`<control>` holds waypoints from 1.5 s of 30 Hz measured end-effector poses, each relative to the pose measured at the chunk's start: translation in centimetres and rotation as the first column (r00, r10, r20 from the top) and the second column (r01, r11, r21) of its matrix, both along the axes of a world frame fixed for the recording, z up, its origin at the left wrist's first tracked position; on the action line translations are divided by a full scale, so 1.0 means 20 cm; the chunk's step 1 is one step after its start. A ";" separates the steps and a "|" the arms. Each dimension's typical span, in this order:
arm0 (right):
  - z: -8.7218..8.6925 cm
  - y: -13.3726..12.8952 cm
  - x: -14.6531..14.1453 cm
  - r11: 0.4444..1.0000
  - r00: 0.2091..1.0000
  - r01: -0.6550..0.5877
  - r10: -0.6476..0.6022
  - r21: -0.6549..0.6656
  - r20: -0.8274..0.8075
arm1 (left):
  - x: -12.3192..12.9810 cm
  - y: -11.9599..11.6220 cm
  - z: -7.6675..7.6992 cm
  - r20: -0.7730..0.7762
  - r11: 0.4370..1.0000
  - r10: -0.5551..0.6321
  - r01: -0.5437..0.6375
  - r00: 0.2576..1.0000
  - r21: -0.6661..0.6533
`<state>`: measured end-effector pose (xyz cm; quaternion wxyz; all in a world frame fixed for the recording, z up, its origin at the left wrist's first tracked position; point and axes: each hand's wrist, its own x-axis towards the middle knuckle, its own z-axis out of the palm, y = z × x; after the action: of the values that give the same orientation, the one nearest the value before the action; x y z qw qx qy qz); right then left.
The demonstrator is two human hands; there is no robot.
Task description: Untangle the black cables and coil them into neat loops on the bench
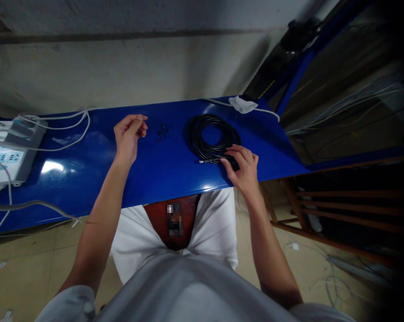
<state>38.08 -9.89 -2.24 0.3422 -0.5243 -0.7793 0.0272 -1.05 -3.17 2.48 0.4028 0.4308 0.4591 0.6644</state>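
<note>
A coil of black cable point(193, 138) lies on the blue tabletop point(161, 179), its metal-tipped plug point(202, 161) pointing left along the near side. My right hand point(244, 167) grips the coil at its near right edge, thumb and fingertips close together on the strands. To the left, my left hand point(127, 136) is raised over the tabletop with fingers curled and thumb pressed to them. Whatever it may pinch is too small to make out. Between that hand and the coil lie several small, thin black pieces point(164, 130), possibly ties.
At the left stands a white-and-grey power strip point(12, 156) with white cords point(67, 146) trailing over the table. A crumpled white tissue point(242, 104) and a white cable sit at the back right, near a dark box point(269, 74). Behind the table rises a wall point(138, 71).
</note>
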 end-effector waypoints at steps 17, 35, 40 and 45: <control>0.02 0.00 -0.01 1.000 1.000 0.005 -0.005 -0.005 0.004 | -0.01 0.01 -0.01 0.013 1.000 -0.013 0.013 1.000 0.008; 0.01 -0.01 -0.01 1.000 1.000 0.011 -0.011 -0.007 0.004 | -0.01 0.01 -0.02 0.028 0.999 -0.025 0.024 0.999 0.026; 0.01 -0.01 -0.01 1.000 1.000 0.005 -0.005 0.002 0.001 | -0.01 0.01 -0.02 0.034 0.999 -0.027 0.026 0.999 0.032; 0.01 -0.01 -0.01 1.000 1.000 0.010 -0.010 -0.011 -0.001 | -0.01 0.00 -0.02 0.035 0.999 -0.024 0.023 0.999 0.022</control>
<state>37.86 -10.08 -1.95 0.3400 -0.5302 -0.7761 0.0302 -1.19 -3.13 2.12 0.4140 0.4288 0.4395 0.6720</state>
